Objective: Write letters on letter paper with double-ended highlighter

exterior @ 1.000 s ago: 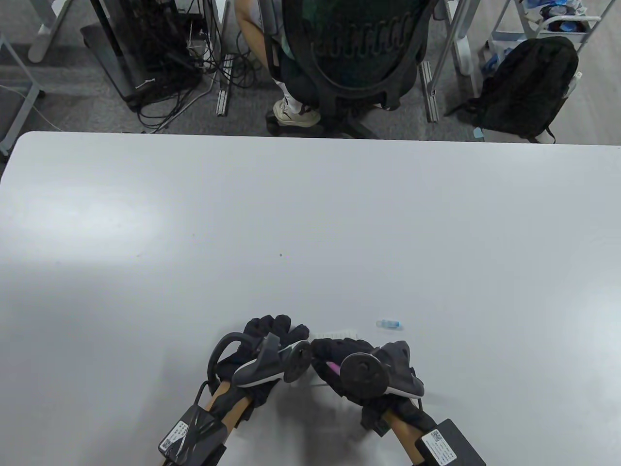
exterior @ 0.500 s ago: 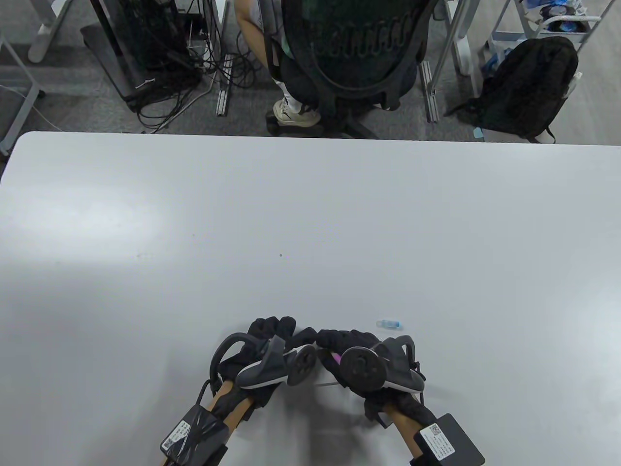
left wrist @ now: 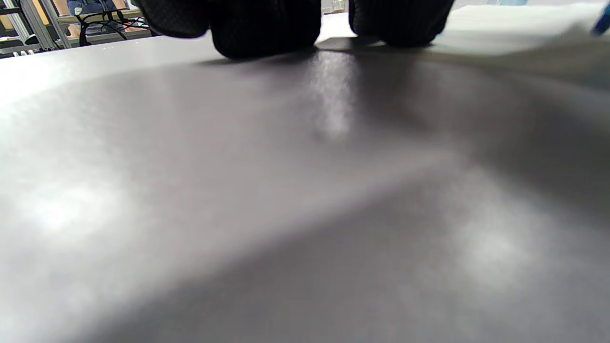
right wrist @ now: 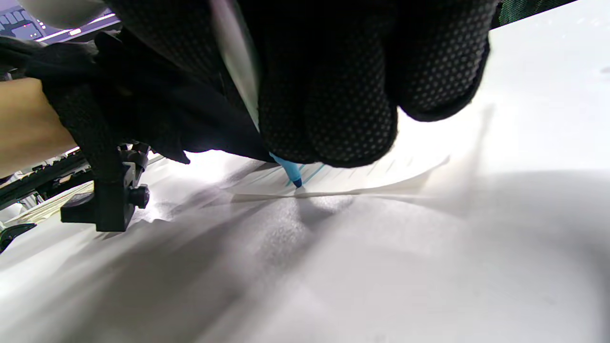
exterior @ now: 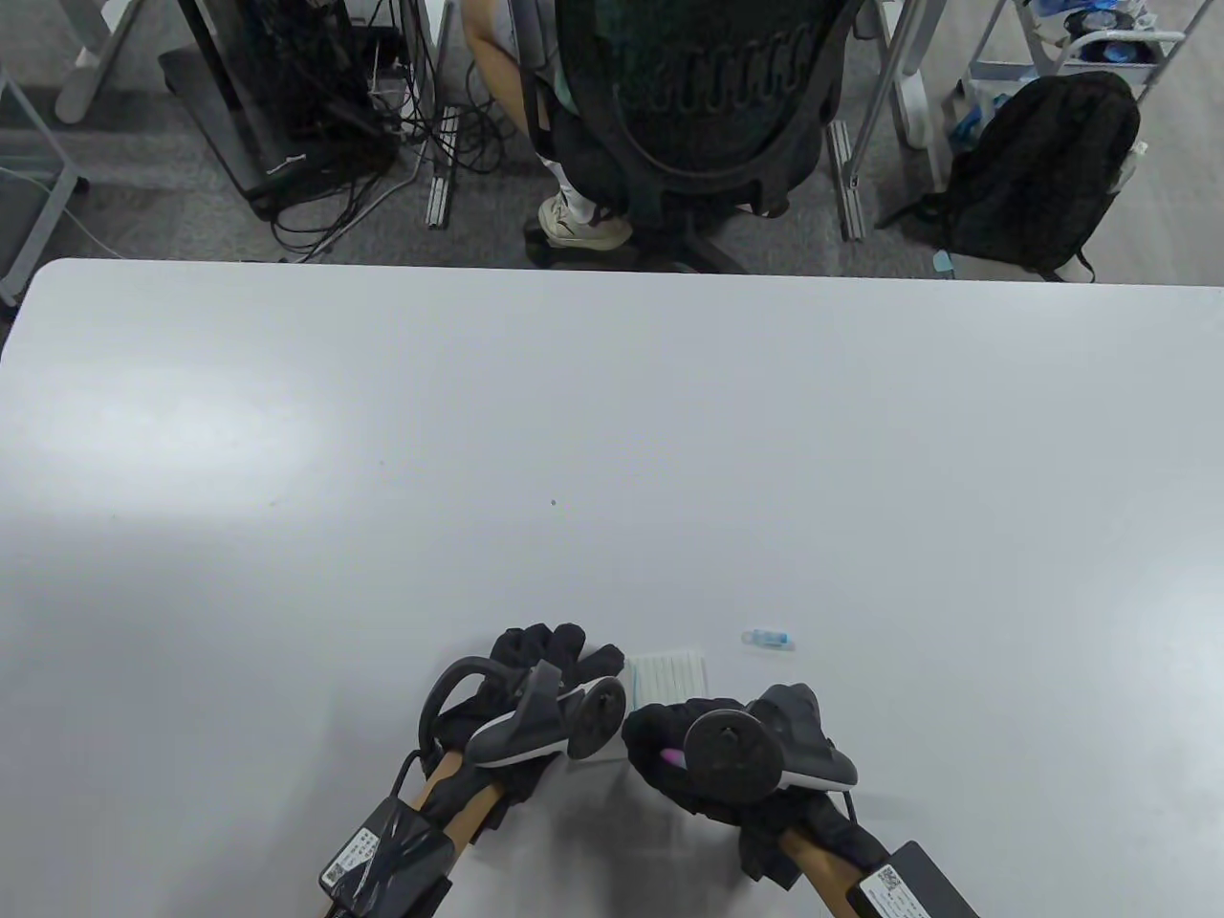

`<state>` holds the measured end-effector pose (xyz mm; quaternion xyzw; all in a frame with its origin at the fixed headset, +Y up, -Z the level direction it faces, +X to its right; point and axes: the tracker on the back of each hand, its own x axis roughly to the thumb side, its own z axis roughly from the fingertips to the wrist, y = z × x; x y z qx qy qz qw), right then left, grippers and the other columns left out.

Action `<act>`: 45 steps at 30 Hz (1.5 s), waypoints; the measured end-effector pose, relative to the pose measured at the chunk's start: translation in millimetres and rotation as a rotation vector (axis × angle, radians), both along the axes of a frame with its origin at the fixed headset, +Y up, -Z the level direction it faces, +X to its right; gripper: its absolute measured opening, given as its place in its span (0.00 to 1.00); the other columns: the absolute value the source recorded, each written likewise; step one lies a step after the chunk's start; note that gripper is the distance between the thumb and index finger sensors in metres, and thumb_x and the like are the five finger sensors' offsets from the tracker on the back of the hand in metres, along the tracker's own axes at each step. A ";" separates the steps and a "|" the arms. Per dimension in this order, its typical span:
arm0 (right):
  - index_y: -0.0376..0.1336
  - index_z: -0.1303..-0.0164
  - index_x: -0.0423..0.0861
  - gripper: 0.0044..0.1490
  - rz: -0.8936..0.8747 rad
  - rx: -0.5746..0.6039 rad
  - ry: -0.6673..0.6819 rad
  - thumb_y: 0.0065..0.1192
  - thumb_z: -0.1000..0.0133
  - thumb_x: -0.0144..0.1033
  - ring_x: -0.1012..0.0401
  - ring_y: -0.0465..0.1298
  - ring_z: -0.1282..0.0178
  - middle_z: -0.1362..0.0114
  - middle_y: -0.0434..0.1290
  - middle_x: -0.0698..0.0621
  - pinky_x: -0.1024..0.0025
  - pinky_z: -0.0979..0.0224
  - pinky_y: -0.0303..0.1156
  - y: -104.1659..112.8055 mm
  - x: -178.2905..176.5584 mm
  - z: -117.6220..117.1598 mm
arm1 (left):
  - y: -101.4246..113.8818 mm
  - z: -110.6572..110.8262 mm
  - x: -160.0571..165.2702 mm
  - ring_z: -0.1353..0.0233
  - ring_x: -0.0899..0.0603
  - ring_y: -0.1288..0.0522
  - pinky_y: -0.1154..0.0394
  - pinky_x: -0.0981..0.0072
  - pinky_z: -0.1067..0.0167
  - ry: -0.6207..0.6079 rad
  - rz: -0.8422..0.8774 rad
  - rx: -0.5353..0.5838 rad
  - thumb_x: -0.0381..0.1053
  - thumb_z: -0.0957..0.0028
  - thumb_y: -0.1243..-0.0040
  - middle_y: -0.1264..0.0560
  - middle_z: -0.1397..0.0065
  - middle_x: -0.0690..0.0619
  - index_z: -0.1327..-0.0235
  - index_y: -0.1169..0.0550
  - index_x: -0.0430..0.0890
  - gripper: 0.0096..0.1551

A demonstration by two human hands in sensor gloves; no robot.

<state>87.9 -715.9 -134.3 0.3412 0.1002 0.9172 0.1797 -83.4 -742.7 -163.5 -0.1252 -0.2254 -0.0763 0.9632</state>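
A small sheet of lined letter paper [exterior: 669,675] lies near the table's front edge. My left hand [exterior: 547,658] rests beside its left edge, fingertips [left wrist: 267,28] pressed down on the table and the paper's [left wrist: 500,28] border. My right hand [exterior: 660,744] sits just below the paper and grips the double-ended highlighter, whose pink end [exterior: 672,757] pokes out by the tracker. In the right wrist view the highlighter's blue tip [right wrist: 293,177] touches the paper [right wrist: 371,183] near its edge, under my curled fingers [right wrist: 352,114].
A small blue-and-clear highlighter cap [exterior: 768,639] lies on the white table [exterior: 612,430] just right of the paper. Beyond the far edge are an office chair [exterior: 703,96] with a seated person, cables and a black backpack [exterior: 1042,172].
My right hand has drawn back toward the front edge with the highlighter, uncovering the paper it hid half a second ago. The left hand has stayed almost still.
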 end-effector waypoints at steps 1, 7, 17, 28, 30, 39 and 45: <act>0.68 0.34 0.42 0.30 -0.027 0.037 -0.040 0.51 0.39 0.48 0.50 0.83 0.49 0.44 0.82 0.39 0.44 0.37 0.76 -0.3 1.4 -1.8 | 0.0 0.0 -0.1 0.24 0.41 0.33 0.36 0.38 0.21 0.001 0.001 -0.001 0.57 0.36 0.49 0.38 0.18 0.46 0.22 0.37 0.63 0.28; 0.63 0.29 0.42 0.32 0.021 0.123 -0.137 0.51 0.39 0.47 0.48 0.81 0.44 0.38 0.78 0.36 0.42 0.35 0.73 -5.9 -1.8 -15.0 | -0.1 0.1 0.0 0.24 0.41 0.34 0.37 0.38 0.21 0.001 0.000 -0.006 0.57 0.36 0.49 0.38 0.18 0.46 0.22 0.37 0.63 0.28; 0.64 0.30 0.42 0.32 0.056 0.149 -0.174 0.52 0.39 0.47 0.48 0.82 0.45 0.39 0.79 0.37 0.43 0.36 0.74 -8.0 2.1 -20.0 | -0.2 -0.3 0.1 0.24 0.41 0.34 0.37 0.38 0.21 -0.001 -0.002 -0.007 0.57 0.36 0.49 0.38 0.18 0.46 0.22 0.37 0.63 0.28; 0.65 0.31 0.44 0.31 0.019 0.089 -0.088 0.51 0.39 0.48 0.50 0.82 0.45 0.39 0.80 0.39 0.44 0.35 0.75 -6.5 2.6 -2.8 | 0.3 0.0 0.6 0.24 0.41 0.34 0.37 0.38 0.21 -0.002 -0.013 -0.006 0.57 0.36 0.50 0.39 0.18 0.46 0.22 0.38 0.63 0.28; 0.66 0.32 0.43 0.31 0.014 0.096 -0.119 0.52 0.39 0.47 0.49 0.82 0.46 0.41 0.80 0.37 0.43 0.36 0.75 -5.5 5.5 -2.7 | 0.4 0.0 0.6 0.24 0.41 0.34 0.37 0.38 0.21 -0.001 -0.015 -0.006 0.57 0.36 0.50 0.39 0.18 0.46 0.22 0.38 0.63 0.28; 0.67 0.34 0.42 0.31 0.010 0.088 -0.097 0.52 0.39 0.48 0.49 0.83 0.48 0.42 0.81 0.38 0.43 0.37 0.76 -3.7 10.9 7.4 | 0.9 0.9 1.5 0.24 0.41 0.34 0.37 0.38 0.21 -0.005 -0.028 -0.002 0.57 0.35 0.51 0.39 0.18 0.46 0.21 0.39 0.63 0.28; 0.67 0.34 0.45 0.30 -0.002 0.065 -0.042 0.52 0.39 0.48 0.50 0.83 0.47 0.42 0.81 0.40 0.44 0.36 0.76 -3.9 2.3 13.4 | 1.0 1.9 2.8 0.24 0.40 0.34 0.37 0.38 0.21 -0.010 -0.042 -0.001 0.57 0.35 0.51 0.39 0.18 0.45 0.21 0.40 0.62 0.28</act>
